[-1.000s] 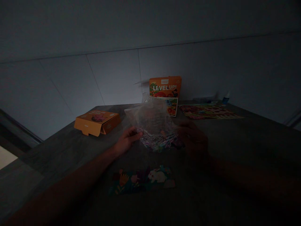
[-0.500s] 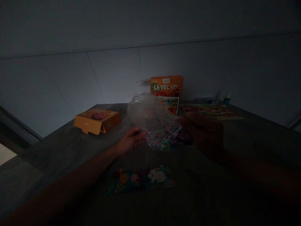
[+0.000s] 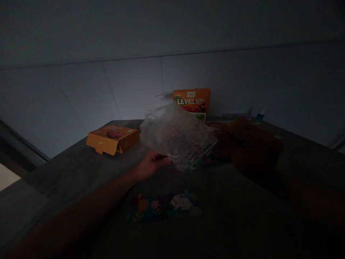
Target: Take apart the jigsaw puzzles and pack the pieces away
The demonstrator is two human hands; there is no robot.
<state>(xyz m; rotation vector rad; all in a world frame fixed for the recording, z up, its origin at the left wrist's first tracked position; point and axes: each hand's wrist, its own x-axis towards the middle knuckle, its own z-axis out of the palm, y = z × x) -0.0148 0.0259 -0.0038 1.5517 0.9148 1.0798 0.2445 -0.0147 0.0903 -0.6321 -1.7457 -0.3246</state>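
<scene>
at centre, with the rabbit-pictured strip [image 3: 165,207] at six o'clock, the clear plastic bag [image 3: 172,126] (probably light, limp and slippery, best held by its edge) is pinched at eight o'clock by the left hand's [image 3: 151,164] fingers, the shadowed right hand's [image 3: 252,147] grip at three o'clock being impossible to tell.

Crumpled plastic bag [image 3: 175,131] in left fingers [image 3: 164,159].

The bag [image 3: 176,131] is clear, wrinkled plastic, puffed out in the middle of the view; coloured pieces [image 3: 190,164], dark and blurred, show at its lower end.
</scene>
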